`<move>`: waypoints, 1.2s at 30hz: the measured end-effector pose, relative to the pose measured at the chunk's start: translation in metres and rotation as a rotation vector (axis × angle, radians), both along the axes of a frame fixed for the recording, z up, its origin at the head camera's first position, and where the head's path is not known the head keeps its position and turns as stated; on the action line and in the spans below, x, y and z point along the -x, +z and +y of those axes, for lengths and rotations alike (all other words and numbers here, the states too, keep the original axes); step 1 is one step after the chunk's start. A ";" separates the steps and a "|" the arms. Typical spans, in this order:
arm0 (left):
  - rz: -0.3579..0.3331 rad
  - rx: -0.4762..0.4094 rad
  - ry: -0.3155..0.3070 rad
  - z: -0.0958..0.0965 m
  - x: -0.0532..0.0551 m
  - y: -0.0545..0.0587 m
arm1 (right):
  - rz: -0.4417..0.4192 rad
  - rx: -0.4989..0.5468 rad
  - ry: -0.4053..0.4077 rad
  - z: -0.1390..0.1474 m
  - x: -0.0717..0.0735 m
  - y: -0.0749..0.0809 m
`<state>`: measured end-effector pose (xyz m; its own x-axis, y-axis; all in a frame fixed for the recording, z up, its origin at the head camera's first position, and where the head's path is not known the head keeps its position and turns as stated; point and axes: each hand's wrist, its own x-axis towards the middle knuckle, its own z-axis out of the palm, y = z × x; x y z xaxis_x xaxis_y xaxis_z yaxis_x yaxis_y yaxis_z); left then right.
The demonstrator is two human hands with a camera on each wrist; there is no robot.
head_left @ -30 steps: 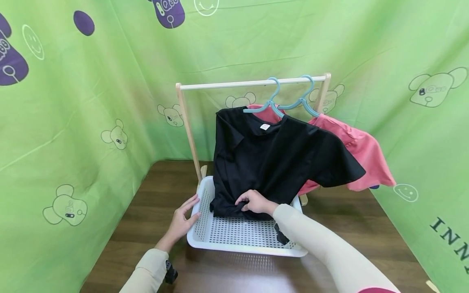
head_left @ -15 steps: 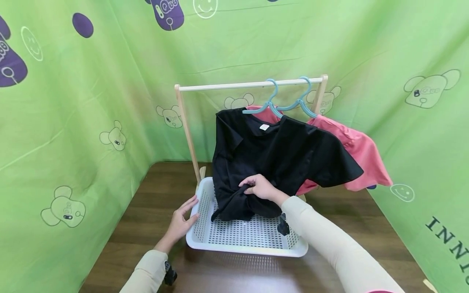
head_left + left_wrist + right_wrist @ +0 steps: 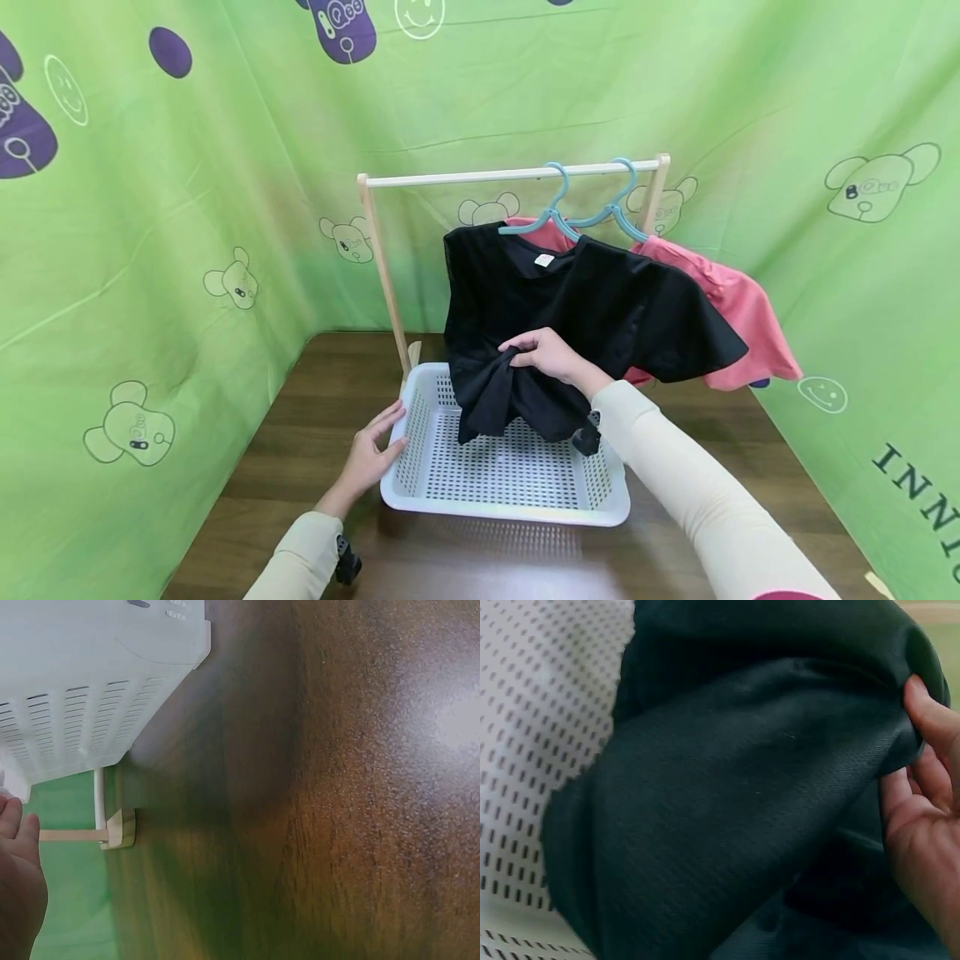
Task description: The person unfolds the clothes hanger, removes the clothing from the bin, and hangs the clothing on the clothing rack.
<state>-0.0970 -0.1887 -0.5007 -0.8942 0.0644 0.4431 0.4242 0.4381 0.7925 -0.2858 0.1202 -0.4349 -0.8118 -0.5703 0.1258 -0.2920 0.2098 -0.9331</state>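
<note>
A black T-shirt hangs on a light-blue hanger, its lower part draped over a white perforated basket. My right hand pinches a gathered fold of the shirt's lower front. In the right wrist view, the thumb and fingers of the right hand grip the black cloth, partly hiding the fingertips. At the basket's left rim, my left hand rests with fairly straight fingers and the thumb spread. The left wrist view shows the left hand beside the basket wall.
A clothes rack with a white rail and wooden posts stands behind the basket. A pink shirt hangs behind the black one on another blue hanger. Green printed cloth surrounds the brown wooden table.
My right hand has moved up and slightly right with the pinched fold, raising the black T-shirt's hem and uncovering more of the basket floor. The left hand has stayed at the rim.
</note>
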 end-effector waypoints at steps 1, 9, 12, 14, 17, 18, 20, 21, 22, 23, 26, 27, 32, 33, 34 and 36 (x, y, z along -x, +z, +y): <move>-0.003 0.000 -0.001 0.000 0.000 0.001 | -0.012 0.000 0.004 0.000 0.001 0.002; 0.004 -0.001 -0.003 0.000 0.000 0.001 | -0.070 0.059 0.049 0.004 0.006 0.010; -0.006 -0.002 0.002 0.000 0.000 0.000 | -0.081 0.102 0.050 0.003 0.006 0.010; -0.010 -0.005 0.005 0.000 0.000 -0.001 | -0.075 0.137 0.042 0.003 0.007 0.010; -0.005 -0.015 0.002 -0.001 0.001 -0.002 | -0.061 0.190 0.030 0.001 0.007 0.012; 0.001 -0.013 0.001 -0.001 0.001 -0.003 | -0.059 0.202 0.027 0.000 0.007 0.012; 0.011 -0.010 -0.003 -0.001 0.001 -0.003 | -0.054 0.219 0.025 0.000 0.007 0.014; 0.017 -0.008 -0.003 -0.001 0.001 -0.003 | -0.057 0.232 0.025 -0.001 0.007 0.015; 0.021 -0.006 -0.002 -0.001 0.001 -0.003 | -0.061 0.243 0.026 -0.002 0.008 0.015; 0.027 -0.001 0.000 -0.001 0.001 -0.003 | -0.056 0.245 0.026 -0.002 0.008 0.015; 0.028 0.010 0.007 -0.001 0.001 -0.003 | -0.047 0.210 0.012 -0.003 0.008 0.020; 0.028 0.013 0.011 -0.001 0.001 -0.003 | -0.052 0.195 0.003 -0.003 0.009 0.020; 0.025 0.014 0.014 0.000 0.001 -0.002 | -0.058 0.134 -0.058 -0.003 0.016 0.025; 0.030 0.013 0.013 0.000 0.001 -0.002 | -0.048 0.130 -0.074 -0.003 0.021 0.023; 0.030 0.009 0.010 0.000 0.001 -0.002 | -0.035 0.126 -0.092 -0.003 0.023 0.024; 0.028 0.012 0.011 0.001 0.001 -0.002 | -0.011 0.116 -0.138 -0.002 0.028 0.025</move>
